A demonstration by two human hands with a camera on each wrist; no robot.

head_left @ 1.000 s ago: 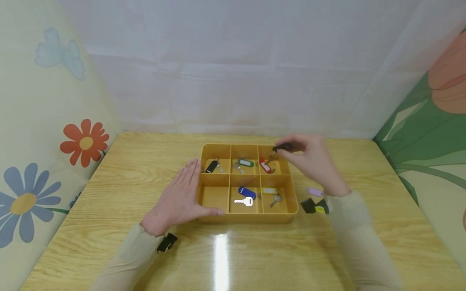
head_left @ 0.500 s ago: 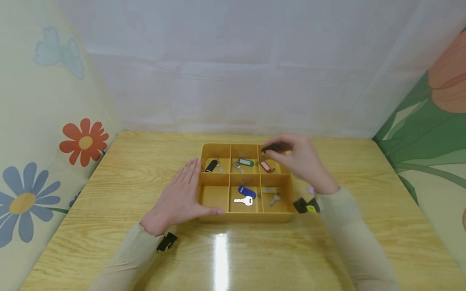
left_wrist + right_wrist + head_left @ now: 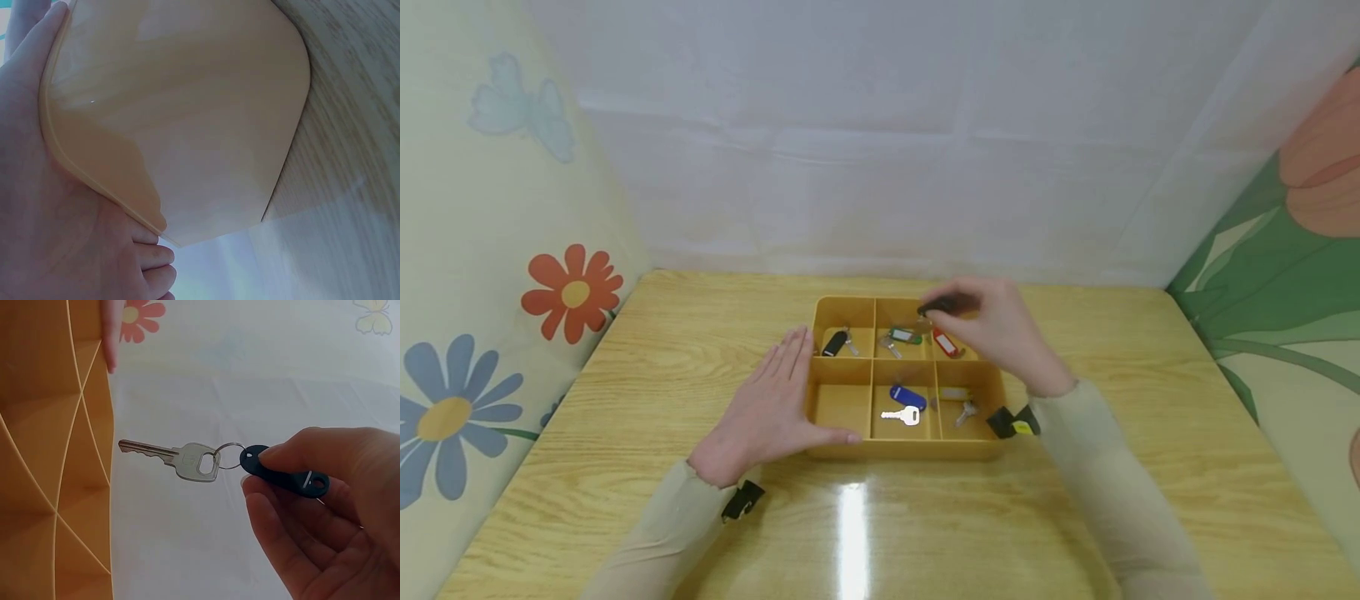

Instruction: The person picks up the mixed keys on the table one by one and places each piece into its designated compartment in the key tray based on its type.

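My right hand [image 3: 996,325] pinches a dark key tag [image 3: 284,474] between thumb and fingers, above the back right part of the yellow divided box [image 3: 910,450]. From the tag's ring hangs a silver key [image 3: 197,462], seen in the right wrist view. Fingers straight, my left hand [image 3: 767,412] rests along the box's left side, its thumb on the front rim. Inside the back row lie keys with a black tag [image 3: 835,342], a green tag [image 3: 906,336] and a red tag [image 3: 945,342]. In front are a blue-tagged key [image 3: 907,397] and a yellow-tagged key [image 3: 966,412], partly shaded.
The box stands on a wood-grain table [image 3: 925,525]. A white cloth [image 3: 887,142] hangs behind it. Flower-printed panels [image 3: 467,250] rise at both sides. Black straps [image 3: 745,500] sit at both wrists.
My right hand has moved left with the dark-tagged key, from over the back right compartment toward the back middle one. My left hand has stayed in place.
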